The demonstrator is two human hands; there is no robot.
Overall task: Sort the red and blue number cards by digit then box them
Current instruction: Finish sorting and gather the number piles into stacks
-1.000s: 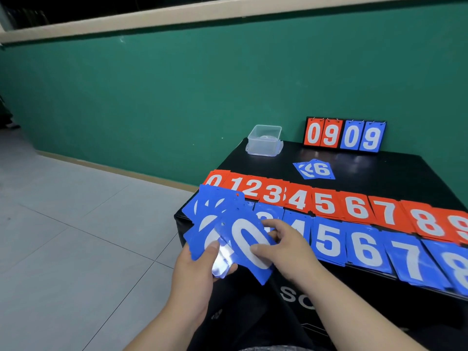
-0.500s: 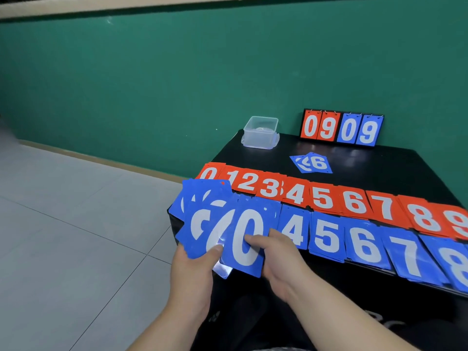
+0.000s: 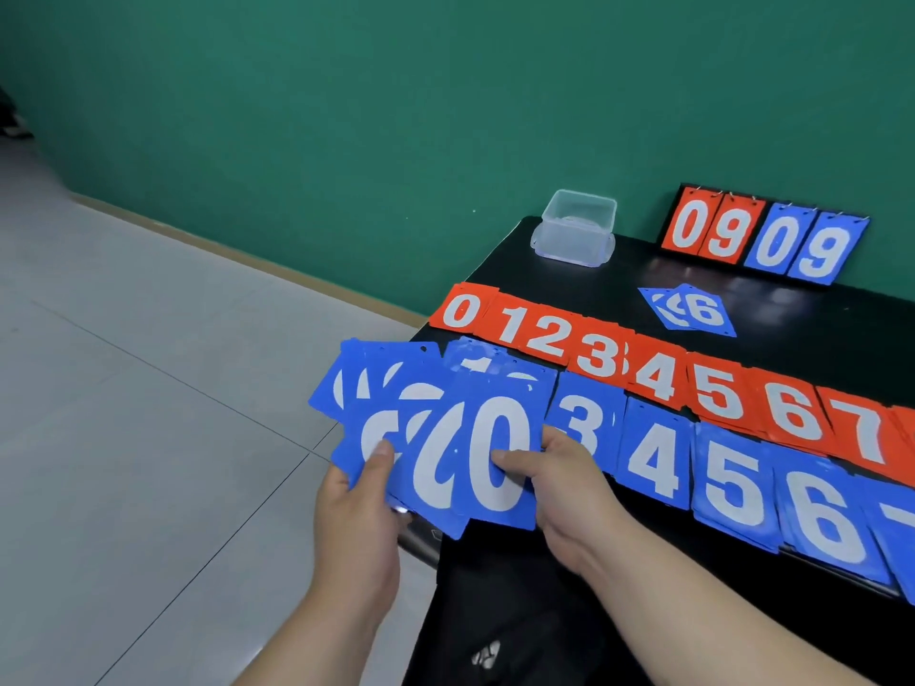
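The blue 0 card (image 3: 497, 455) has been swung from its slant a second ago to near upright at the front of the blue fan (image 3: 396, 413), so the zeros look, by judgement, about ready to be squared up and laid at the open head of the blue row (image 3: 693, 467). The fan is clamped in the left hand (image 3: 359, 507), thumb pressed across its lower faces, wrist bent back; the 0 card's right edge is pinched by the right hand (image 3: 559, 482), thumb on the digit, fingers hidden behind. Just right of the fan, the blue row is seen running 3 to 6. Beyond it the red row (image 3: 658, 373) is laid from 0. Farther off, a few loose blue cards (image 3: 690, 311) are left, and farthest from the fan the clear box (image 3: 577, 227) and scoreboard (image 3: 765, 235) are stood.
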